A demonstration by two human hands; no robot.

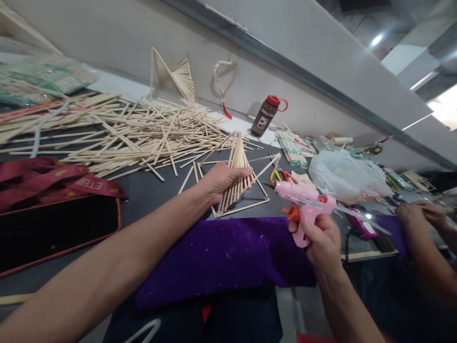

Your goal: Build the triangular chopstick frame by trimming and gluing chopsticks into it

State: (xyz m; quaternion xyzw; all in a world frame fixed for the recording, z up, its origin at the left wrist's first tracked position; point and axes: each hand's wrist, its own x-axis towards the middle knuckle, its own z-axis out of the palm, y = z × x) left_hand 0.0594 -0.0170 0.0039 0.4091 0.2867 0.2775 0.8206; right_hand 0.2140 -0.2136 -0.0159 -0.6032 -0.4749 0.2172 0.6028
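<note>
My left hand (223,181) grips a fan-like structure of thin wooden sticks (238,159), its thumb lying across the sticks. Around the structure's base, more sticks form an open angular frame (246,207) on the dark table. A pink glue gun (303,202) is held in my right hand (323,233), fingers wrapped round its handle near the orange trigger. The nozzle points left at the structure and is a short gap away from it. A purple cloth (228,257) covers the table edge below both hands.
Loose sticks (143,133) are heaped at the back left, near a twisted stick model (174,78). A phone (60,231) and red lanyard (53,183) lie left. Behind stand a bottle (266,115) and plastic bag (350,176). Another person's hands (416,219) are at right.
</note>
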